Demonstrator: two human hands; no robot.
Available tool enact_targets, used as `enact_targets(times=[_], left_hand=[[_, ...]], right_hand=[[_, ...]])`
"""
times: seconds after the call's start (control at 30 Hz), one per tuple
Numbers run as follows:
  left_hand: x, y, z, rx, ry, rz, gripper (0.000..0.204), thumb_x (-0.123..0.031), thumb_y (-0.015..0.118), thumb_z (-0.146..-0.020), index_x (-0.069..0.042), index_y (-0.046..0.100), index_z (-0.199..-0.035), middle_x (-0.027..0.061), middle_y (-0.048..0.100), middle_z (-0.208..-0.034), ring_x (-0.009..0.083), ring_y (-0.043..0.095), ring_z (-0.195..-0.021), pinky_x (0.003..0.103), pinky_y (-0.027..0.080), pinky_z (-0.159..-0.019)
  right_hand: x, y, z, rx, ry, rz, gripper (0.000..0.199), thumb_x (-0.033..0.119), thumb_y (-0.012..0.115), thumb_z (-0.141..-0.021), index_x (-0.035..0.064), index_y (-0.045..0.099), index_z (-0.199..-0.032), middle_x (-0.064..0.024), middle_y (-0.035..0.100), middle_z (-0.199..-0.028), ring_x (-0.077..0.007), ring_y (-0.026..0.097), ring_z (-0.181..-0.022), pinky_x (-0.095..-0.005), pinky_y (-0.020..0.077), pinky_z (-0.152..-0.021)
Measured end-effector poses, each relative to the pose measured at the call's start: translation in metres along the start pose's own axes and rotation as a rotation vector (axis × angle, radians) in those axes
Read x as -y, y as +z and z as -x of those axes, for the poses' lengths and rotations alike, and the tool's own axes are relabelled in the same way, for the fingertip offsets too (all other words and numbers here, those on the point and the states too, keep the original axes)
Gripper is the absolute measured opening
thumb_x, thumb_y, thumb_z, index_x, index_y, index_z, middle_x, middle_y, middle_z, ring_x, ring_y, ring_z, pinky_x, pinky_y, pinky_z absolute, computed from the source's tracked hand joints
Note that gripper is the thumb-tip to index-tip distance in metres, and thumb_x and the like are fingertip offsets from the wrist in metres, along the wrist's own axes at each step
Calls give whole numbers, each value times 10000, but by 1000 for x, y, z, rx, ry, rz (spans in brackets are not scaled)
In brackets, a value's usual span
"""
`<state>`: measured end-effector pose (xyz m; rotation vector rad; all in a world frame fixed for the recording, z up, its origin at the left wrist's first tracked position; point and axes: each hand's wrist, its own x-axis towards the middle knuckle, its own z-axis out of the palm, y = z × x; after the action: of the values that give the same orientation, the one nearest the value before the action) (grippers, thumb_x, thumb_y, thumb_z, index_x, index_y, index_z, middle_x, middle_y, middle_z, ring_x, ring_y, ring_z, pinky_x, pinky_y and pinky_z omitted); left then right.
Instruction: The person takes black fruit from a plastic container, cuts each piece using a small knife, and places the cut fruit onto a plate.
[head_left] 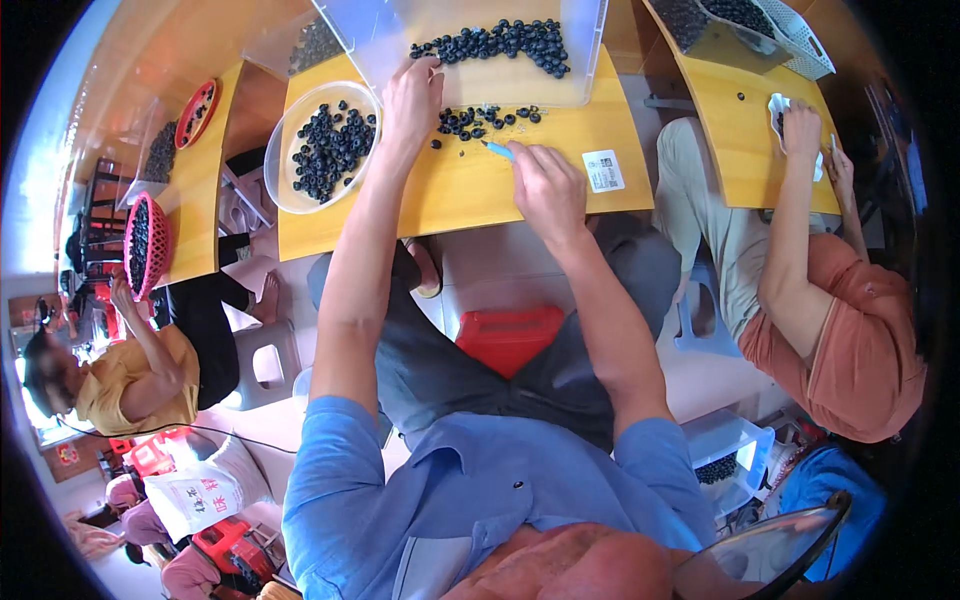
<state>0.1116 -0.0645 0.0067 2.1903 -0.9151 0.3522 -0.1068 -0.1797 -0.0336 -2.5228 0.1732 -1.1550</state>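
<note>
Dark berries (463,128) on a yellow table (455,190) — co-workers (850,330) either side.

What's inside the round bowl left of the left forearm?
Loose dark berries lie in the bowl, with bare bowl showing around them. Whatever lies beneath the top berries is covered and cannot be seen.
</note>
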Motion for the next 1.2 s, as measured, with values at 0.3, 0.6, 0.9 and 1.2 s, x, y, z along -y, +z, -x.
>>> enact_targets(times=[0.3,0.6,0.9,1.2], left_hand=[[32,28,-46,199,-185,-282,294,-200,755,-855,-32,759,-1097,233,749,-1011,389,726,-978,470,568,-923],[-13,-11,23,199,-426,550,195,-83,642,-987,31,712,-1130,133,764,-1003,205,751,-925,314,618,-839],[-22,-23,93,41,-745,1317,217,11,729,-939,70,689,-1144,112,711,-1084,210,730,-969,303,613,-918],[-33,-2,119,5,-415,858,223,1,766,-892,21,747,-1114,21,702,-976,44,597,-779,187,497,-748]], right_hand=[[-1,1,-2,6,13,-17,189,40,673,-850,33,743,-1025,-68,688,-834,-255,692,-766,-387,571,-647],[1,0,-3,-6,77,-88,184,67,714,-862,53,738,-1044,-75,687,-848,-281,687,-776,-414,560,-675],[0,1,0,28,56,-43,222,58,737,-842,61,736,-1064,-71,682,-855,-276,681,-793,-414,553,-694],[3,2,-2,-11,-26,-48,269,27,754,-818,62,727,-1083,-63,667,-840,-262,671,-781,-402,541,-682]])
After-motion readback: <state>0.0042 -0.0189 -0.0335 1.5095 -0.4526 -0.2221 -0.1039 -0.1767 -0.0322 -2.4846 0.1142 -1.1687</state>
